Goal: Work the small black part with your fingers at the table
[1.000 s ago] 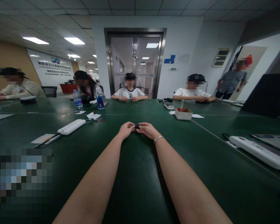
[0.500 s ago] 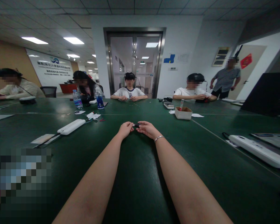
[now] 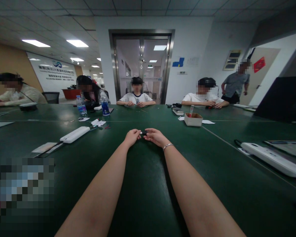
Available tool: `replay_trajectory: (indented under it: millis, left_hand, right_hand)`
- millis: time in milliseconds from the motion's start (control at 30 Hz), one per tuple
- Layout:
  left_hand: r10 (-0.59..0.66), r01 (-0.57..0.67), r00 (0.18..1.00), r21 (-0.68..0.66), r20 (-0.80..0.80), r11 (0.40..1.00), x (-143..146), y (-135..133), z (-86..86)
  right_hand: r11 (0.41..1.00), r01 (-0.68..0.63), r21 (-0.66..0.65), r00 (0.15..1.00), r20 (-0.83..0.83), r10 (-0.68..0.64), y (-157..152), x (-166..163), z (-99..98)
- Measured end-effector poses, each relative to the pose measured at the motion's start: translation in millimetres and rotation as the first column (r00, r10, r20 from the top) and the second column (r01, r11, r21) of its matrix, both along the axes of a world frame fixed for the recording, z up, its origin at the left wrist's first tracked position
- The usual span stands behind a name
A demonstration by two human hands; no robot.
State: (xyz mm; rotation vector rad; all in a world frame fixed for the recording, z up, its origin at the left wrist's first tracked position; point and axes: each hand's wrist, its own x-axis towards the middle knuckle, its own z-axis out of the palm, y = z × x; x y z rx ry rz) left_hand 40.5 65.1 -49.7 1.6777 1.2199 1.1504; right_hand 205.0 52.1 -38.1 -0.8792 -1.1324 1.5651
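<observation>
Both my arms stretch forward over the dark green table [image 3: 143, 184]. My left hand [image 3: 132, 137] and my right hand [image 3: 157, 136] meet at the middle, fingers curled and pinched on a small dark object [image 3: 144, 133] held between them. The object is too small to name. A thin bracelet [image 3: 168, 145] sits on my right wrist.
A white power strip [image 3: 75, 134] lies to the left and another [image 3: 271, 158] to the right. A small cardboard box [image 3: 193, 119] and two water bottles [image 3: 105, 106] stand farther back. Several people sit along the far edge; one person [image 3: 234, 84] stands by the right doorway.
My hands stay together on the small object, almost unmoved. The standing person at the right has stepped to the left.
</observation>
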Motion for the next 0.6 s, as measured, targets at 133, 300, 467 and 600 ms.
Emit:
replay_trajectory:
  millis: [133,300,467,600]
  left_hand:
    - [-0.002,0.003,0.999,-0.021,0.054,1.000,-0.2,2.3,-1.5]
    - [-0.033,0.032,0.991,0.008,0.130,0.999,-1.2,1.4,-2.2]
    - [-0.036,0.033,0.991,0.026,0.128,0.999,-3.4,-1.2,-2.6]
    - [-0.056,0.049,0.986,0.049,0.154,0.998,-4.6,-2.3,-2.7]
  right_hand:
    - [1.000,0.004,-0.014,1.000,0.007,-0.004,0.1,-0.1,0.6]
    - [0.999,0.016,-0.032,1.000,0.017,-0.015,-0.3,-1.0,1.9]
    - [1.000,0.004,-0.021,1.000,0.015,-0.003,-1.9,-2.5,3.9]
    - [1.000,-0.016,-0.015,0.999,0.029,0.016,-2.5,-2.6,4.3]
